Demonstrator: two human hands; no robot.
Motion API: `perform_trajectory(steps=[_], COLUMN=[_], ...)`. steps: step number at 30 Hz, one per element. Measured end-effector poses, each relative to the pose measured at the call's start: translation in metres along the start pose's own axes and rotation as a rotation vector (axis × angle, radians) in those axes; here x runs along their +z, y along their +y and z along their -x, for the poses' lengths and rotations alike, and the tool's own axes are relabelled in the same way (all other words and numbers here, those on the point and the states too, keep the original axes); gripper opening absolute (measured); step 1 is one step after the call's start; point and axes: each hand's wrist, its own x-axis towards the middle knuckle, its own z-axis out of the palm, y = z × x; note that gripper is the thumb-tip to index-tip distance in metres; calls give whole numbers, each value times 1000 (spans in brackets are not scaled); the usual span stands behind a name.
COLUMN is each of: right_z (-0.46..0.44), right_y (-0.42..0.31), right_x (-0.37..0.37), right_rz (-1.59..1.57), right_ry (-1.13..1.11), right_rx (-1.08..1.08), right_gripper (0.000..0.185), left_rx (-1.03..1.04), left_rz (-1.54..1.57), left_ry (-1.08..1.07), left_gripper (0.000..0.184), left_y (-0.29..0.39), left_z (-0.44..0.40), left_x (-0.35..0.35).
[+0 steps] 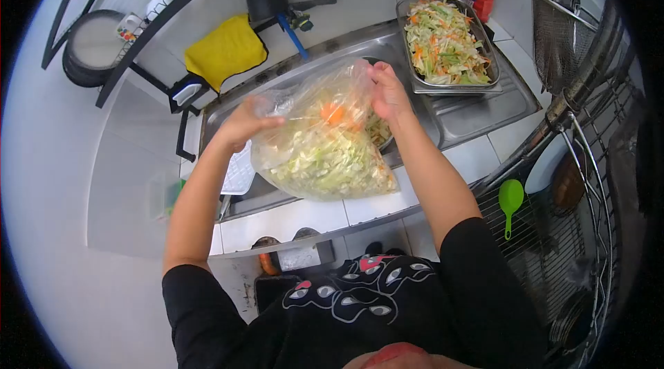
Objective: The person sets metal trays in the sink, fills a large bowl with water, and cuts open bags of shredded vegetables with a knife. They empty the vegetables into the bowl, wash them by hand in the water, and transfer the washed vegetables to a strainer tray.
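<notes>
A clear plastic bag (325, 154) bulges with chopped cabbage and bits of carrot, and an orange patch shows through its upper part. My left hand (245, 122) grips the bag's upper left side, thumb laid over the plastic. On the other side, my right hand (389, 92) pinches the top right corner. Between them the bag hangs over the front edge of the sink (277, 192). Partly hidden behind it is a bowl (384, 135) with more shredded vegetables. A metal tray (453, 85) heaped with cabbage and carrot (446, 40) sits on the drainboard at the right.
A yellow cloth (227, 49) and a black pot (267, 2) hang behind the sink. Left of the bag lies a white basket (239, 172). At the right are a wire rack with a green scoop (510, 196) and a mesh utensil holder (560, 37).
</notes>
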Motion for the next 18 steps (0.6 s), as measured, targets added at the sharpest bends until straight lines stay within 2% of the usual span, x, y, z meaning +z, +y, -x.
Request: perform_trajectory(steps=[3, 7, 9, 12, 15, 16, 18], right_z=[-10, -24, -23, 1, 4, -3, -14], right_y=[-11, -19, -26, -44, -49, -48, -48], right_x=[10, 5, 9, 29, 44, 40, 36], right_rz=[3, 156, 199, 238, 255, 280, 329], right_ry=[37, -96, -175, -294, -346, -384, -461], right_rx=[72, 24, -22, 71, 150, 146, 131], right_gripper=[26, 29, 35, 46, 49, 48, 44], left_rx=[-2, 44, 119, 139, 19, 42, 159], left_rz=[-183, -14, 98, 275, 90, 157, 50], left_ry=[-156, -61, -6, 17, -48, 7, 73], left_gripper=[43, 24, 21, 21, 21, 28, 33], left_y=[0, 18, 17, 9, 18, 19, 13], left_z=[-11, 6, 22, 35, 51, 57, 56], left_x=[-2, -5, -5, -13, -21, -13, -5])
